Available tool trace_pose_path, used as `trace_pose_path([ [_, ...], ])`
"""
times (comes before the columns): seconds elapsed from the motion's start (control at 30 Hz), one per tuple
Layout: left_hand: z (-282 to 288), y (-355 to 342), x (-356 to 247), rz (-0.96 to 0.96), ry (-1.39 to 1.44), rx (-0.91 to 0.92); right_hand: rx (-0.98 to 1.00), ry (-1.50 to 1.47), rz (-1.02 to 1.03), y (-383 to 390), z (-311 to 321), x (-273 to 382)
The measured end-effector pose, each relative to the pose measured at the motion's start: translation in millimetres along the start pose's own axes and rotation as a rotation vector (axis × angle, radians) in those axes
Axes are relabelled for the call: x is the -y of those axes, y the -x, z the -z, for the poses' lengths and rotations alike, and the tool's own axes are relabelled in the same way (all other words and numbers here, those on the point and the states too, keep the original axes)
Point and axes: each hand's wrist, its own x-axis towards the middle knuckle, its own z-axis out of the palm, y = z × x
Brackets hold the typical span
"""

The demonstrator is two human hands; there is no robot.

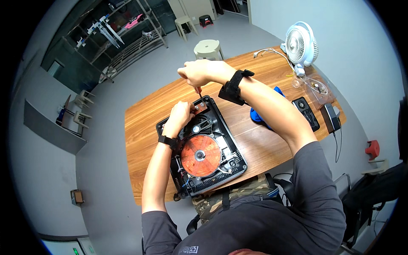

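From the head view I look down on a wooden table (pixel 144 127) with an opened induction cooker (pixel 204 148) lying in its middle, its black housing uncovered and the round copper-coloured coil (pixel 200 156) showing in the half nearest me. My right hand (pixel 199 72) is raised above the cooker's far end, clenched around the handle of a screwdriver (pixel 198 92) whose thin shaft points straight down to a small brownish board (pixel 202 106) at the far edge of the housing. My left hand (pixel 180 115) rests on the cooker just to the left of that board, fingers curled and pressing on the parts there; from this angle I cannot quite tell whether it pinches anything or only steadies the housing. Both wrists carry black straps, the right one wider. To the right of the cooker a blue object (pixel 260 114) lies on the table, mostly hidden behind my right forearm. Further right of the cooker lie a flat black panel (pixel 307 111) and a dark box-shaped device (pixel 330 117) near the table's edge. Beyond these, at the far right corner from the cooker, stands a small white fan (pixel 301 46) with white cables (pixel 272 52) trailing beside it. Past the cooker's far side, off the table, a pale round stool (pixel 208 48) stands on the grey floor.
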Motion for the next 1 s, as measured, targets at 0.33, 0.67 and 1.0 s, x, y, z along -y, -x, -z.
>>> trace_pose_path([
  [0.33,-1,0,0,0.014,-0.076,0.002,-0.190,0.116,-0.163,4,-1,18],
  [0.67,-3,-5,3,-0.003,-0.061,0.014,-0.034,0.047,-0.180,6,6,-6],
  [1.0,-3,-3,3,0.021,-0.080,0.006,-0.027,0.073,-0.134,18,8,10],
])
